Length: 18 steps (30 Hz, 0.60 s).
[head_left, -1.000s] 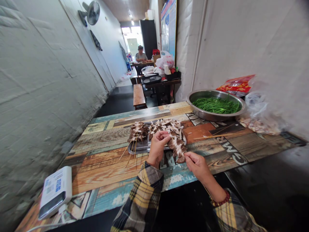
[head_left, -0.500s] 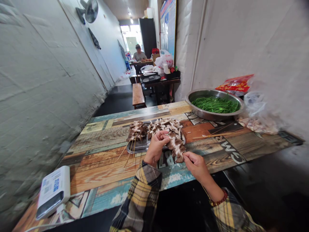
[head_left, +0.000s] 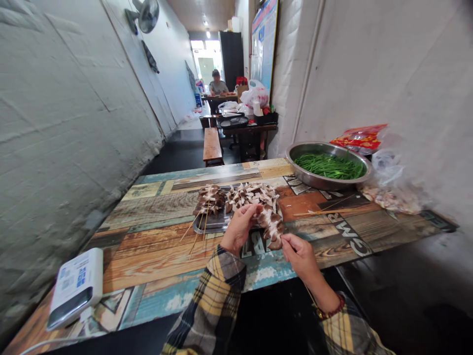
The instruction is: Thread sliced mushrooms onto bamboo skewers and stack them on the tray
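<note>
My left hand (head_left: pixel 241 226) pinches at the upper end of a row of threaded oyster mushrooms (head_left: pixel 271 229), its fingertips closed there. At the lower end, my right hand (head_left: pixel 301 254) grips the skewer, whose stick runs back under the palm toward the wrist. Beyond the hands, loose mushroom pieces (head_left: pixel 251 194) are heaped on a clear plastic tray (head_left: pixel 212 227). Finished-looking mushroom skewers (head_left: pixel 210 197) lie on the tray's left part, their bare sticks pointing toward me over its near edge.
A steel basin (head_left: pixel 327 185) of green chives stands at the far right, beside a plastic bag (head_left: pixel 395 190) of pale food. Bare skewers (head_left: pixel 325 212) lie on the wood-patterned table (head_left: pixel 155 256). A white device (head_left: pixel 76 288) with a cable sits at left. A person (head_left: pixel 219 86) sits far back.
The view has shifted slightly. Both hands keep nearly the same place on the mushroom skewer, and the left fingertips have moved a little at its upper end.
</note>
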Available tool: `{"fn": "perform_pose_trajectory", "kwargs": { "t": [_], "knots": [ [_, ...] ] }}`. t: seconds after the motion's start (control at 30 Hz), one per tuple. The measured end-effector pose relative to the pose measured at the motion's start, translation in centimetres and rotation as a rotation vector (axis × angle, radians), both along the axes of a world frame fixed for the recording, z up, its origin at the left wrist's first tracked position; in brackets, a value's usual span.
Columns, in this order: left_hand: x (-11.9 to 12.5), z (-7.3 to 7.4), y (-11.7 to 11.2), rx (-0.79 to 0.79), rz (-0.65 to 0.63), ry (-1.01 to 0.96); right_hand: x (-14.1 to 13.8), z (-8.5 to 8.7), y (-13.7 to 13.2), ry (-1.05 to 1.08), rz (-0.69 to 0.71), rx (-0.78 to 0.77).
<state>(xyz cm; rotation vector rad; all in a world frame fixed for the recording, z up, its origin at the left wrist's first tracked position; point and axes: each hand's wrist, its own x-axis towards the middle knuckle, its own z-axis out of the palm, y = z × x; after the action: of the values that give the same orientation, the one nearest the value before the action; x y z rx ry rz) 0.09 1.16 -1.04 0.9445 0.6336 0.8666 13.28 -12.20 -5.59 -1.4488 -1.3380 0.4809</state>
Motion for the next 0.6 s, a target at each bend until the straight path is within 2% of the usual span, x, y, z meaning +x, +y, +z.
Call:
{"fn": "perform_pose_trajectory", "kwargs": {
  "t": [0.3, 0.6],
  "knots": [
    [0.44, -0.26, -0.48, 0.216, -0.016, 0.164, -0.05, 0.08, 0.08, -0.005, 0.008, -0.037],
    [-0.06, 0.33, -0.60, 0.239, -0.079, 0.173, -0.11, 0.28, -0.27, -0.020, 0.011, -0.029]
  ]
}}
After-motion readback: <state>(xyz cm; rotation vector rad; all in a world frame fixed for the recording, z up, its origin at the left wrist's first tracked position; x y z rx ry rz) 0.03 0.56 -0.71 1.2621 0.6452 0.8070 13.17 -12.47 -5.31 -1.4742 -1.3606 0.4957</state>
